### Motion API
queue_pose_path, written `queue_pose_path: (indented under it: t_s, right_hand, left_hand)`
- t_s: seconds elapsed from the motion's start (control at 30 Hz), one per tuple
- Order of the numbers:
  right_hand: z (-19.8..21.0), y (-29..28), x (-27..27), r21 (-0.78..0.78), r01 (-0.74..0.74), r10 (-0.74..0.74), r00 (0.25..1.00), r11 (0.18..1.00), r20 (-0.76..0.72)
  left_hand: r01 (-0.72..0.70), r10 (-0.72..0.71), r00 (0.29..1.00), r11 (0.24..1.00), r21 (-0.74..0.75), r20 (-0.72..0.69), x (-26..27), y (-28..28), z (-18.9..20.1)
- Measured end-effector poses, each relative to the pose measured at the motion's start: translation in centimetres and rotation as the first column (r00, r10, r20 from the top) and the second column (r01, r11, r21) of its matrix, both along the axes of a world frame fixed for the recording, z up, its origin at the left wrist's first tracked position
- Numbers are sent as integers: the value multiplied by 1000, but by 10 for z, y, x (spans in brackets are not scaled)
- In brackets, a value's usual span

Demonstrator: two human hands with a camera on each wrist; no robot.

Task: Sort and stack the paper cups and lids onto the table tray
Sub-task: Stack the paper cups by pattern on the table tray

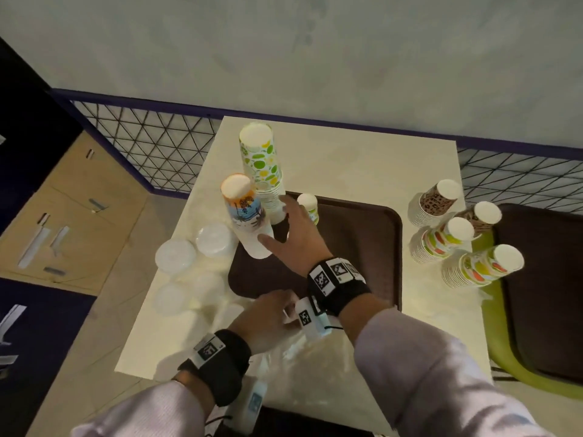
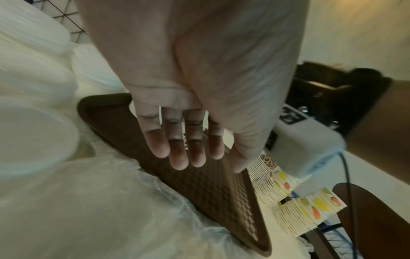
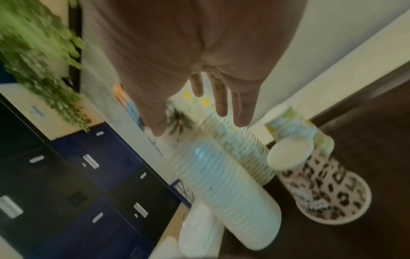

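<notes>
A brown tray lies in the middle of the cream table. At its far left corner stand two tall stacks of upturned cups: a palm-tree print stack and a green-dot stack. My right hand hovers just right of them with its fingers spread and straight, the thumb close to the palm-tree stack's base. A small lemon-print cup sits against a leopard-print cup on the tray. My left hand hangs over the tray's near left edge, fingers straight, holding nothing.
White lids and plastic-wrapped lid bundles lie left of the tray. Several more cup stacks stand at the table's right edge. A green chair with a brown seat is on the right, and a mesh railing runs behind the table.
</notes>
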State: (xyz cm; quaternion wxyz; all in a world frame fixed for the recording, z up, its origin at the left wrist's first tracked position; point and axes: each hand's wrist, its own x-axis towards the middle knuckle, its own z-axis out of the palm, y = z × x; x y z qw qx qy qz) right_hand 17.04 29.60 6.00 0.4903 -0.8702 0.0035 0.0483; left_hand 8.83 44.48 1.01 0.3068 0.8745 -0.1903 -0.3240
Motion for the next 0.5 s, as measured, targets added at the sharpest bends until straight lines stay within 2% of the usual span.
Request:
queue_pose_path:
  t_s: [0.13,0.27,0.4,0.5]
  right_hand:
    - [20,-63,-46,2,134,-134,988,991,81]
    - [24,-139,-105,-10,325,-318,930,946,184]
    - [8,-211,-160,26,566,-554,794,824,250]
    - [-8,-257,-188,114,712,-721,675,692,158]
  left_hand:
    - [11,-9,1000,996,-83,20,0,-42,6]
    - [19,-14,999,984,-179,30,-4,-95,8]
    - [-16,22,1000,966,-259,21,-5,-150,2]
    - [-57,63,998,951,-305,11,-2,-189,1]
